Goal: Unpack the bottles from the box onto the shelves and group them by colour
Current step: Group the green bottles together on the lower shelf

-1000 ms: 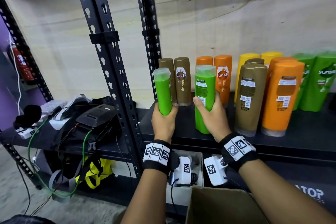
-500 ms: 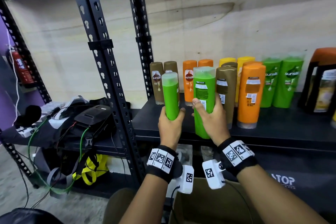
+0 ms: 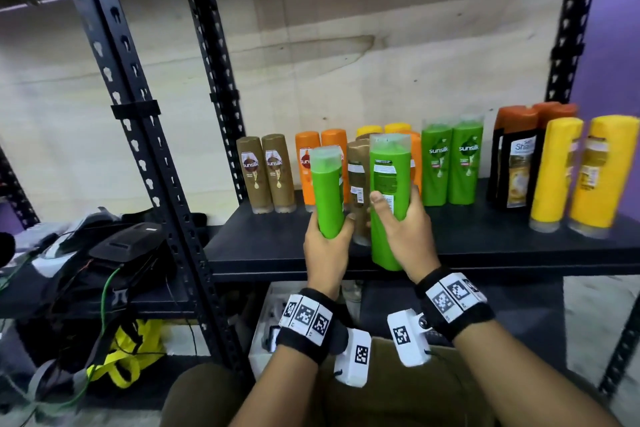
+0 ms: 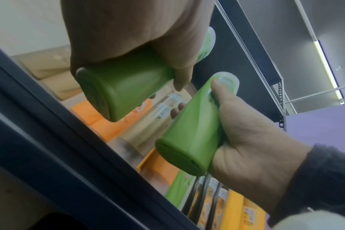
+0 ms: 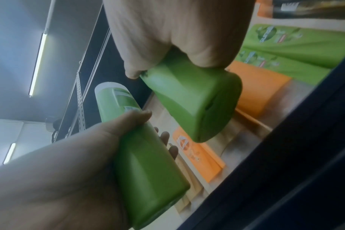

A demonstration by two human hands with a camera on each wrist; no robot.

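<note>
My left hand (image 3: 325, 250) grips an upright green bottle (image 3: 327, 194) by its lower part, above the front of the black shelf (image 3: 277, 253). Beside it, my right hand (image 3: 403, 232) grips a second green bottle (image 3: 388, 180) round the middle, label side towards me. Both bottles hang clear of the shelf, as their bare bases show in the left wrist view: the left-hand bottle (image 4: 124, 93) and the right-hand bottle (image 4: 189, 133). Two more green bottles (image 3: 450, 163) stand at the back of the shelf, to the right of my hands. The cardboard box (image 3: 391, 388) lies below, between my forearms.
On the shelf stand two brown bottles (image 3: 266, 173) at the left, orange ones (image 3: 306, 163) beside them, a lone brown bottle (image 3: 358, 184) behind my hands, dark orange-capped bottles (image 3: 516, 156) and yellow bottles (image 3: 571, 170) at the right. A black upright (image 3: 145, 135) stands left, with bags and cables (image 3: 114, 253) beyond it.
Both hands have carried their green bottles to the right along the shelf front, and the view has swung right, bringing the yellow and dark bottles into sight. Both grips are unchanged.
</note>
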